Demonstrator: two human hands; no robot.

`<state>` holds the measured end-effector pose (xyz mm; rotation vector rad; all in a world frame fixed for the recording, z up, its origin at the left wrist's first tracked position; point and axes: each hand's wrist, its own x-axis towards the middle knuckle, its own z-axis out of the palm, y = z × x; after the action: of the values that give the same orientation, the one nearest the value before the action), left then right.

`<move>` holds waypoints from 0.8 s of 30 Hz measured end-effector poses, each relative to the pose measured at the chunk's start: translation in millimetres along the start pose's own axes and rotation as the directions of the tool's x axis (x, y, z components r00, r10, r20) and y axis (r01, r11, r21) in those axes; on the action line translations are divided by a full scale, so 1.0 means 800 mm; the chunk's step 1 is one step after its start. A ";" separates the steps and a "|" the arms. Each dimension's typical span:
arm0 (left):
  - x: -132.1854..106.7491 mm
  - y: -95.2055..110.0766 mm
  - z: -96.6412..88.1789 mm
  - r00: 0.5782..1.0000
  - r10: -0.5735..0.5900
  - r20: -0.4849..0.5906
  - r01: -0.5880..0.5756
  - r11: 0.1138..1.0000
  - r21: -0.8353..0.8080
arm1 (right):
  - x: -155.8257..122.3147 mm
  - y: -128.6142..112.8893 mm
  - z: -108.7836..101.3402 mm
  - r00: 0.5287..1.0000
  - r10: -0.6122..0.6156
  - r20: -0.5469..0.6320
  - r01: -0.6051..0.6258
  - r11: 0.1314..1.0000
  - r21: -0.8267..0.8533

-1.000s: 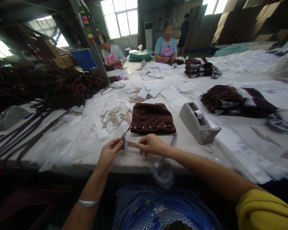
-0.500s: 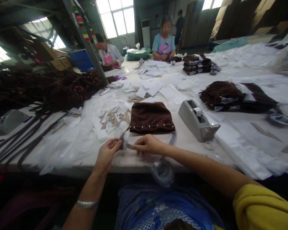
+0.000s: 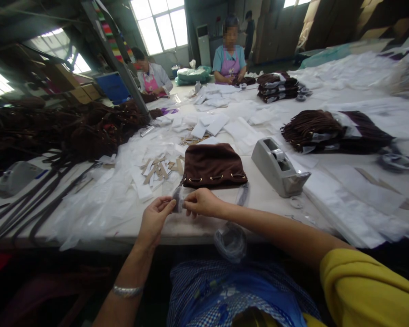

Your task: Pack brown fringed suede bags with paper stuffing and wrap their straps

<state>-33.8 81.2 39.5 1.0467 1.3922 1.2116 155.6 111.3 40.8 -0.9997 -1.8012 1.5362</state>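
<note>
A small dark brown drawstring bag (image 3: 213, 164) lies on the table in front of me, its gold eyelets along the edge nearest me. From its left corner comes a dark strap in clear plastic (image 3: 177, 200); my left hand (image 3: 158, 213) pinches it between thumb and fingers. My right hand (image 3: 202, 203) is closed right beside it, fingertips at the wrapped strap; the narrow tan strip in them is mostly hidden. Another plastic-wrapped strap (image 3: 242, 194) runs from the bag's right corner behind my right forearm, and a wrapped coil (image 3: 230, 243) hangs at the table edge.
Right of the bag stands a grey tape dispenser (image 3: 280, 167). Loose card strips (image 3: 157, 169) and plastic sheets (image 3: 98, 204) lie to the left. Bundled brown bags (image 3: 337, 131) are at the right, and a brown heap (image 3: 88, 131) at the far left. Two people (image 3: 230, 63) sit across the table.
My right hand has moved slightly left and up, closing the gap to the wrapped strap, so the tan strip shows less. My left hand keeps its pinch. The whole view has shifted slightly.
</note>
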 end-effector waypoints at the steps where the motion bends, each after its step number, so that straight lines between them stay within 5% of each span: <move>1: 0.000 0.000 0.000 1.000 0.011 -0.001 -0.011 1.000 -0.001 | 0.006 0.002 0.004 0.999 0.032 -0.007 -0.032 0.998 0.050; 7: 0.004 -0.006 -0.008 0.999 0.024 -0.032 -0.024 1.000 -0.008 | 0.020 0.016 0.009 0.953 0.272 0.130 -0.301 0.833 0.464; 13: 0.010 -0.015 -0.008 0.998 0.046 -0.043 -0.047 0.999 -0.017 | 0.023 0.010 0.017 0.939 0.342 -0.042 -0.260 0.783 0.565; 17: 0.014 -0.014 -0.012 0.995 0.081 -0.063 -0.082 0.996 -0.018 | 0.028 -0.001 0.028 0.906 0.422 0.031 -0.297 0.582 0.757; 22: 0.015 -0.014 -0.015 0.989 0.132 -0.072 -0.134 0.991 -0.016 | 0.025 -0.006 0.027 0.897 0.432 0.095 -0.312 0.465 0.829; 24: 0.014 -0.017 -0.012 0.985 0.162 -0.064 -0.163 0.987 -0.007 | 0.025 -0.003 0.028 0.912 0.402 0.079 -0.286 0.487 0.825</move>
<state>-45.4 88.7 25.3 1.1403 1.3666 1.3804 125.8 114.9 38.1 -0.9349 -0.5701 2.1810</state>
